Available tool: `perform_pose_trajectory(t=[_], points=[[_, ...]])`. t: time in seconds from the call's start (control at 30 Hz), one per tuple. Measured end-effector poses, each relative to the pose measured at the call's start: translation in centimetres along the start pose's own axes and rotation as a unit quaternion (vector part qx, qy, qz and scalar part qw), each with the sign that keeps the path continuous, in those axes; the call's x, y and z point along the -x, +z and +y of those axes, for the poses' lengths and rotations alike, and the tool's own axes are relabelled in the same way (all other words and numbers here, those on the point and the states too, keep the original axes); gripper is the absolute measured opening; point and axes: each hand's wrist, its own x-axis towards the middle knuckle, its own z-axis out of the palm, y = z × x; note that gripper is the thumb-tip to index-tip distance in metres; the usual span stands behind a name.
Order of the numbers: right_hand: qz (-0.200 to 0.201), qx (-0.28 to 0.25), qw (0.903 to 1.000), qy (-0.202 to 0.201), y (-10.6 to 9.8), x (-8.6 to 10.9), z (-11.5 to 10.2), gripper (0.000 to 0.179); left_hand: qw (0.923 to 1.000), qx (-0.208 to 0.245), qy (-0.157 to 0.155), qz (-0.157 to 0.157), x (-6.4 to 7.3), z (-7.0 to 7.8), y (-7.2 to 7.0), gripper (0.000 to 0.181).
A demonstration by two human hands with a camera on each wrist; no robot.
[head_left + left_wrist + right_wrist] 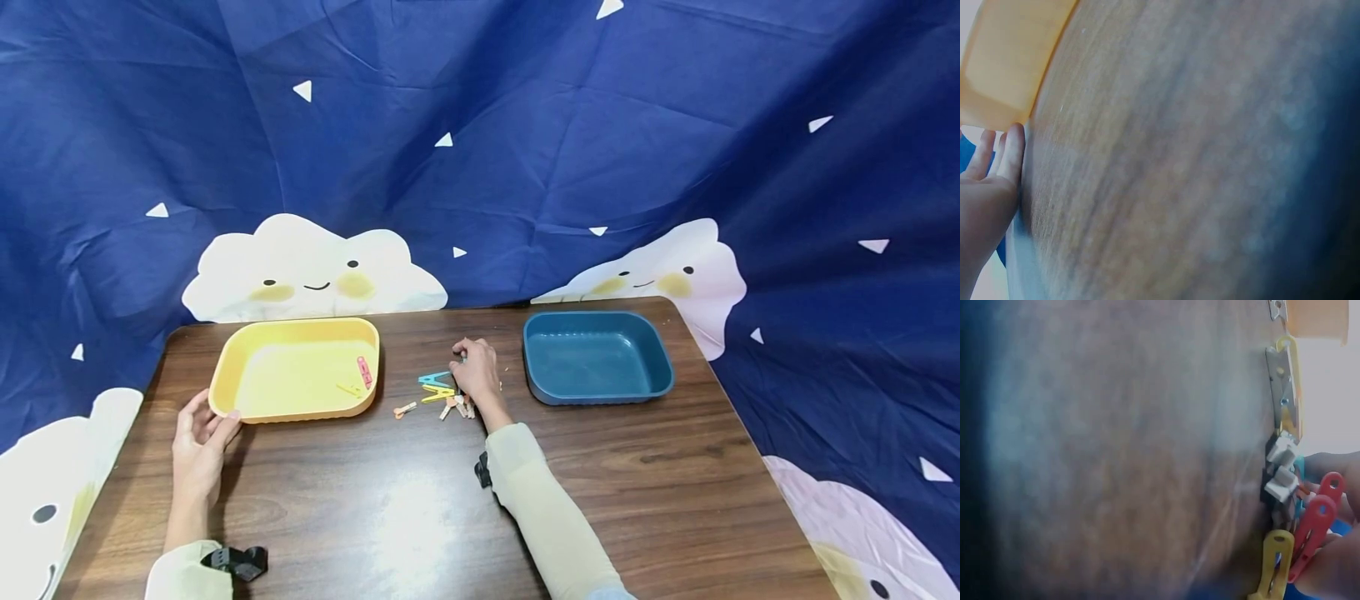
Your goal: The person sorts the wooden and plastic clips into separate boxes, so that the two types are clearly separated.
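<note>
Pale sleeves [555,517] at the bottom edge of the head view, with a black wrist device [236,562] at the left cuff. Beyond, on the brown worktop [322,500], grasping the near-left corner of the yellow tray [292,367] with the left hand [198,446], with thumb on the near wall and fingers round the side. Reaching low with the right hand [480,375], fingers bent, into loose clips between that tray and the blue tray [592,362]; cannot tell whether pinching one. In the right wrist view, a tilted red clip [1315,528] close among the fingers, contact unclear.

Just left of the right hand, a light-blue clip [432,379] and a yellow clip [438,392], with small pale pegs [461,406] nearer; farther left, apart, an orange-ended peg [405,410]. Inside the yellow tray, toward the right end, a pink clip [364,372] and a thin yellow piece [348,389].

Clips probably light, stiff, springy and smooth, apt to skid when nudged, hardly fragile. Best to pinch across the flat sides, lifting singly to avoid snagging neighbours. Tray likely light and rigid, prone to sliding; best held at rim or corner.
</note>
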Motion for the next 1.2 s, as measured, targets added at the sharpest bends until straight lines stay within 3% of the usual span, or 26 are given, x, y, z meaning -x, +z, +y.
perform_pose_trajectory(t=[0.37, 0.73, 1.2], points=[[0.005, 0.017, 0.9996, 0.021, -0.1, -0.5, 0.2, 0.029, 0.9998, -0.009, 0.009, -0.013, -0.1, 0.0, -0.1, 0.062], [0.018, 0.049, 0.9983, 0.024, 0.1, -0.7, 0.4, 0.024, 0.9999, -0.009, -0.003, -0.005, -0.1, -0.1, -0.2, 0.061], [0.045, -0.031, 0.9976, 0.042, -0.2, -0.6, 1.2, 0.025, 0.9998, -0.012, 0.005, -0.012, 0.2, 0.0, -0.2, 0.060]])
